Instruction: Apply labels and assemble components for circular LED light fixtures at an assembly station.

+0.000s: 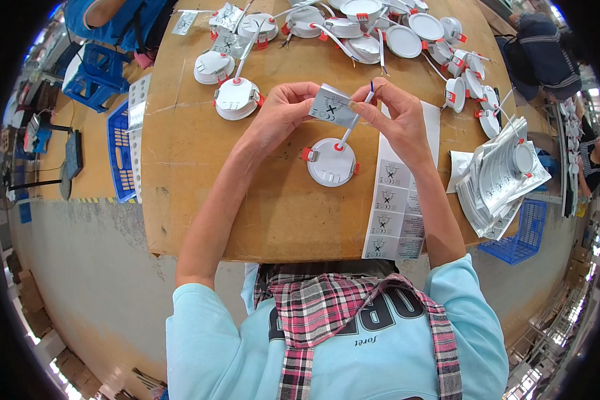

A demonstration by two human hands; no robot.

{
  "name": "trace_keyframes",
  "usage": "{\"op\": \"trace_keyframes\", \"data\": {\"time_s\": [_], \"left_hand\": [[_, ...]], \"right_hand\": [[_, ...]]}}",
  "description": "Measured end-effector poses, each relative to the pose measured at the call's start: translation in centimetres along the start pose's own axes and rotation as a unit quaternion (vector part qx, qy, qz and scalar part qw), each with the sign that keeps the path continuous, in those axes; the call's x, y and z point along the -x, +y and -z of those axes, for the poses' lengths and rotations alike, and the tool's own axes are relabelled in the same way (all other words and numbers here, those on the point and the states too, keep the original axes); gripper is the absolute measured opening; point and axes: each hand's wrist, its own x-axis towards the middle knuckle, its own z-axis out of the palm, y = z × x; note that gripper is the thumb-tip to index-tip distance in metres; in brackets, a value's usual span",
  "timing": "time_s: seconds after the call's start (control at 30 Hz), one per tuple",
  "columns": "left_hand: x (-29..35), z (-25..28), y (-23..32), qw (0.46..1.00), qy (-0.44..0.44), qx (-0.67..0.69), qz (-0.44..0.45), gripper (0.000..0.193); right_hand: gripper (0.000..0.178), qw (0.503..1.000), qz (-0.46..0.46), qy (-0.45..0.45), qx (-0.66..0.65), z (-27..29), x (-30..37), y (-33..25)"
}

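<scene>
My left hand (281,115) pinches the left edge of a silver printed label (332,107) between thumb and fingers. The label's right end meets the white cable (347,135) of a round white downlight (330,168). My right hand (400,120) is closed on that cable near its upper end, where a dark blue wire tip sticks out. Whether the label sticks to the cable cannot be made out. The downlight lies back side up on the table below my hands, with red-tipped spring clips at its sides. A sheet of silver labels (390,213) lies under my right forearm.
Several similar downlights (239,100) lie along the far side of the brown table (180,173). A fanned stack of label sheets (490,187) stands at the right edge, another downlight on it. Blue baskets (120,150) flank the table. People sit beyond it.
</scene>
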Motion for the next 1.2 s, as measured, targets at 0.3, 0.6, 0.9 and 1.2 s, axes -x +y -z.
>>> {"op": "trace_keyframes", "data": {"time_s": [0.3,0.6,0.9,1.2], "left_hand": [[0.2,-0.2,0.3,0.999,0.028,-0.04,-0.015,0.022],[0.1,-0.5,0.9,0.996,0.024,-0.085,-0.026,0.026],[0.3,-0.3,1.5,0.992,0.019,-0.119,-0.02,0.028],[0.0,-0.3,2.1,0.998,0.004,-0.062,0.008,0.032]], "right_hand": [[0.012,0.999,0.021,0.003,0.025,0.3,-0.3,0.4],[0.01,1.0,0.001,0.007,0.013,0.5,-0.4,0.8],[0.012,0.999,-0.045,0.01,-0.014,0.3,-0.5,0.3],[0.014,0.998,-0.059,0.014,-0.004,0.4,-0.5,0.4]]}}
